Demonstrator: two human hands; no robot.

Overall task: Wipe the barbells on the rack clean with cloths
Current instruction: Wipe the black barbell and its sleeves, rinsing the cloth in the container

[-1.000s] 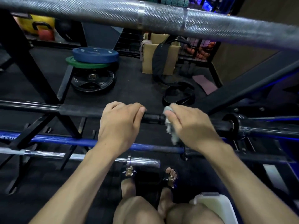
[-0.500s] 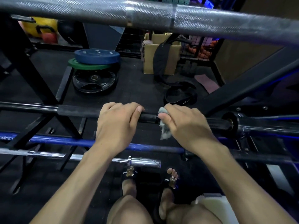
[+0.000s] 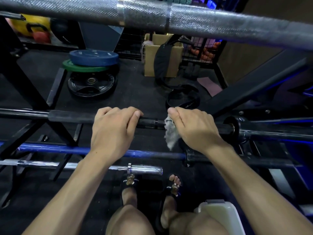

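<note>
Barbell in black finish [image 3: 149, 122] lay horizontally across the rack [image 3: 254, 92], at mid-height in the head view, and served as the reference for all positions below. Left hand [image 3: 113, 131] sat on this barbell with its grip closed: the fingers curled over the top of the shaft. Right hand [image 3: 196, 129] sat on the same shaft just to the right of the left hand, apart from it, with a short bare length of shaft between them. Its grip was also closed, wrapped over the shaft with a grey cloth [image 3: 171, 133] held against the bar; a loose end of the cloth hung below the shaft at the thumb side. A collar [image 3: 231, 127] of the barbell stood just right of the right hand.

Above the black barbell, a knurled silver barbell [image 3: 186, 21] crossed the top of the view. Below it lay a blue barbell [image 3: 67, 149], and below that a chrome barbell [image 3: 144, 170].

Beyond the black barbell, on the floor, lay stacked weight plates [image 3: 93, 65], a cardboard box [image 3: 149, 60] and a black belt [image 3: 183, 99]. Nearer than the black barbell, a white container [image 3: 218, 212] stood beside the person's knee.
</note>
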